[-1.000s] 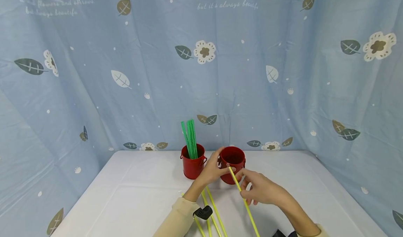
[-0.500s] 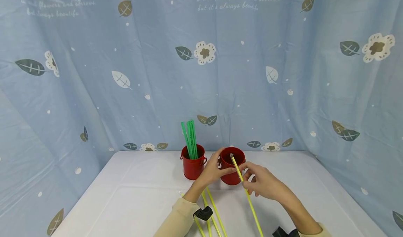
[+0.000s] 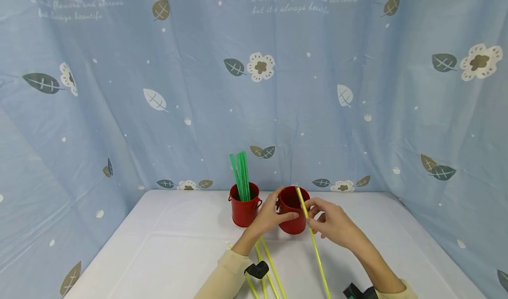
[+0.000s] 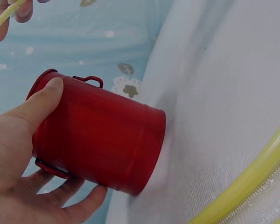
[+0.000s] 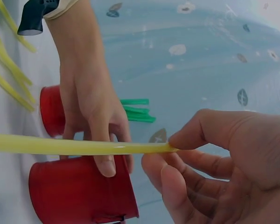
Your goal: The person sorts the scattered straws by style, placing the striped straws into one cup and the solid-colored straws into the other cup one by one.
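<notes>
My left hand (image 3: 270, 215) grips a small red metal bucket (image 3: 293, 226) by its side. In the left wrist view the thumb lies along one side of this bucket (image 4: 98, 135), the fingers curl about the other, and small handle lugs show. My right hand (image 3: 333, 223) pinches a long yellow straw (image 3: 316, 250) between thumb and fingers. Its upper end overlaps the bucket's right rim in the head view, while its lower part slants down towards the front. The right wrist view shows the straw (image 5: 84, 145) passing across in front of the left hand and bucket.
Left of the gripped bucket stands a second red bucket (image 3: 243, 214) holding several upright green straws (image 3: 242, 175). Several yellow straws (image 3: 272, 266) lie on the white table (image 3: 166, 250) under the left forearm. A blue patterned curtain (image 3: 198, 113) hangs behind and at both sides.
The yellow straw's upper end has risen from below the bucket's front rim, across its opening, to the right rim. My right hand moved slightly up and right with it; the left hand stayed on the bucket.
</notes>
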Motion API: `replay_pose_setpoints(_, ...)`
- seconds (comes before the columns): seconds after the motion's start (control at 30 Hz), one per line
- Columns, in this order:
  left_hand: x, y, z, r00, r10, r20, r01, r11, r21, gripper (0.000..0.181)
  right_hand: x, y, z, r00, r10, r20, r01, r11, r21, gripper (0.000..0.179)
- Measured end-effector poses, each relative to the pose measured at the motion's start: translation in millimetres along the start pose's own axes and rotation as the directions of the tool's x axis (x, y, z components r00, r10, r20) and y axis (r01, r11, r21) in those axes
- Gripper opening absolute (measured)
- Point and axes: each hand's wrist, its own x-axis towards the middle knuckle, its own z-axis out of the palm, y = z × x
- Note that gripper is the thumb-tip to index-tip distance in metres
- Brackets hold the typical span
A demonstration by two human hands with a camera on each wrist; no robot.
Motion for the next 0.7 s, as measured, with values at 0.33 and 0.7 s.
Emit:
replay_pose_setpoints(0.33, 1.3, -0.9, -0.8, 1.000, 0.013, -0.002, -0.013, 1.000, -0.007, 0.092, 10.0, -4, -7, 0.989, -0.039, -0.140, 0.032, 0.998, -0.055, 0.034)
replay_pose_setpoints(0.7, 0.5, -1.1, -1.5, 1.000, -0.010, 0.004, 0.010, 1.000, -0.003, 0.089, 33.2, -14, -27, 0.968, -0.094, -0.233, 0.075, 0.993, -0.093, 0.035)
